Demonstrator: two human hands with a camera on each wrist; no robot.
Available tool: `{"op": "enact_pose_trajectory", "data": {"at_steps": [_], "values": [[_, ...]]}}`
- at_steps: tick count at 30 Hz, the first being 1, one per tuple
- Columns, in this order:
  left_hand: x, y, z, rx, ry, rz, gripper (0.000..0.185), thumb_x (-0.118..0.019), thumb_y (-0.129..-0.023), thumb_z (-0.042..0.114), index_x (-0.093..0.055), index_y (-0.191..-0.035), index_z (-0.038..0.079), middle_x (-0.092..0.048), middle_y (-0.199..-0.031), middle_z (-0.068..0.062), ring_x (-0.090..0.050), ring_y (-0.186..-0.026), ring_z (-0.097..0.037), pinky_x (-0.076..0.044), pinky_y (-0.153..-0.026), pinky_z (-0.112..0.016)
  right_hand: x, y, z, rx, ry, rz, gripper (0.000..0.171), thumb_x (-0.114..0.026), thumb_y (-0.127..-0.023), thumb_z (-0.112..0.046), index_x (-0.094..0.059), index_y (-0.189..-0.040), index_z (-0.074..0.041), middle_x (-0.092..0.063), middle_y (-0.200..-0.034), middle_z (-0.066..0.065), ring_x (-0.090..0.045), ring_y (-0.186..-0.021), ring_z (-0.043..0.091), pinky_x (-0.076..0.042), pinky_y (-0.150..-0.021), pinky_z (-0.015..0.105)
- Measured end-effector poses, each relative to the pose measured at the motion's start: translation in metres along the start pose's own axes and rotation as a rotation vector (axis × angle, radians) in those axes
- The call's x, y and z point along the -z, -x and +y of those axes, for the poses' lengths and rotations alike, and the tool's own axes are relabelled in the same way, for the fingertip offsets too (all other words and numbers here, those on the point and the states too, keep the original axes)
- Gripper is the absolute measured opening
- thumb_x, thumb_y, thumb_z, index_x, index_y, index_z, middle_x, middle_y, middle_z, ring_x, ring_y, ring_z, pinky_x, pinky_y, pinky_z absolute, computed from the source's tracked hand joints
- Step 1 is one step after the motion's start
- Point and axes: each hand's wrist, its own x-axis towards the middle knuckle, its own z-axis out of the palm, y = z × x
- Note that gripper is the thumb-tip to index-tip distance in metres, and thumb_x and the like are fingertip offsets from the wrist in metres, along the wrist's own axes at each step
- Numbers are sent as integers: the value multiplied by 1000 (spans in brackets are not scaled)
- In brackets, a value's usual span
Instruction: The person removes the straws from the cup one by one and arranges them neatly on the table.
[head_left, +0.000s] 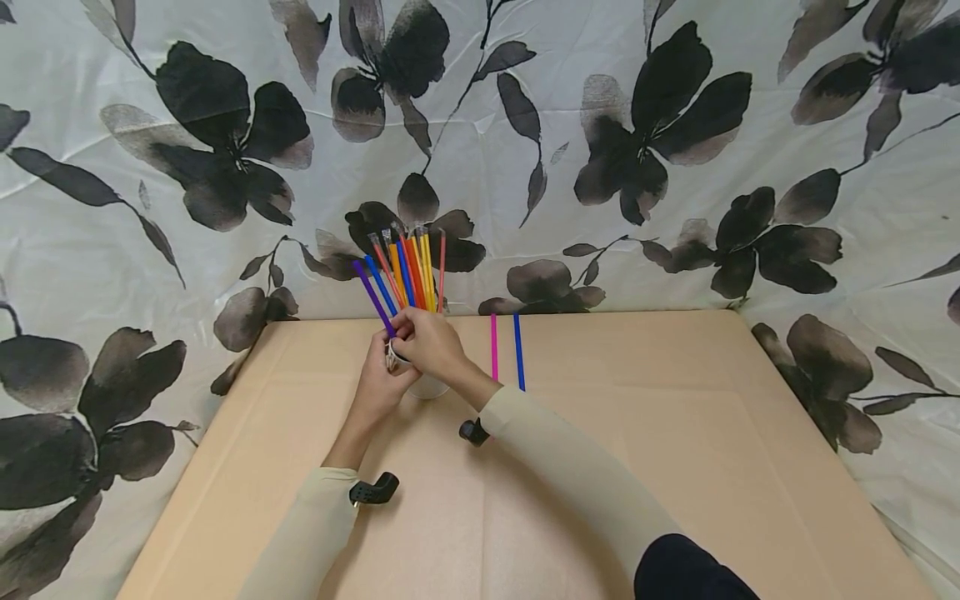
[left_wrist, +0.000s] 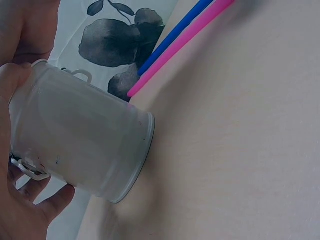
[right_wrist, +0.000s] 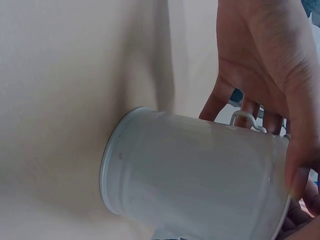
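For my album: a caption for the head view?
Both hands at a white tin cup of colourful straws; two lie beside.

Perhaps a makeshift recording corner: floral sheet backdrop (head_left: 525, 125), paper-covered table (head_left: 675, 467)

Cream long sleeves (head_left: 577, 467), black wrist-mounted cameras (head_left: 372, 490), bare hands.

Both hands, left hand (head_left: 378, 385) and right hand (head_left: 429, 343), crowd the white can (head_left: 427, 385) at the far edge of the table (head_left: 675, 467). Upright straws (head_left: 405, 271) block access from above. Pink straw (head_left: 493, 347) and blue straw (head_left: 518, 351) lie just right. Near and right tabletop open for passage
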Motion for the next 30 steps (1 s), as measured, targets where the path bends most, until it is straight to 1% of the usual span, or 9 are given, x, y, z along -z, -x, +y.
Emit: {"op": "enact_pose_trajectory", "data": {"at_steps": [6,11,17,21,25,30], "values": [[1,1,1,-19,-22,12,74,-74,-89,8,-33,-150,0,-43,-149,-22,-42,-137,-33,-34,-115,-51,3,0,2,46,-48,0,18,-72,-93,-15,-69,-110,-13,-67,-93,-6,-62,-81,5,-52,-74,17],[2,1,1,-52,-38,18,75,-76,-88,7,-34,-150,-1,-43,-149,-24,-42,-138,-35,-34,-115,-52,6,-3,4,97,-138,40,22,-71,-93,-10,-68,-115,-8,-67,-97,0,-62,-82,8,-53,-75,15],[3,2,2,-42,-45,3,76,-77,-90,10,-32,-151,3,-40,-151,-24,-41,-139,-37,-39,-112,-57,11,-4,6,134,-224,79,25,-71,-93,-8,-67,-118,-4,-67,-101,4,-64,-84,9,-56,-75,16],[3,4,2,-40,-26,-5,76,-76,-90,11,-32,-152,5,-38,-152,-23,-41,-140,-37,-39,-112,-59,16,-3,7,154,-260,67,27,-70,-95,-9,-65,-121,-4,-67,-106,4,-65,-88,11,-57,-75,18],[2,5,1,-47,3,-16,76,-76,-90,11,-31,-152,4,-38,-152,-24,-41,-139,-39,-39,-112,-60,21,0,8,158,-289,53,29,-69,-96,-10,-64,-124,-6,-66,-111,4,-64,-93,12,-58,-76,20],[3,7,2,-31,1,-23,76,-76,-91,14,-31,-152,5,-37,-151,-24,-40,-139,-40,-38,-112,-61,26,2,7,154,-312,44,32,-68,-98,-12,-62,-129,-7,-64,-114,4,-64,-98,15,-59,-77,22]]}}
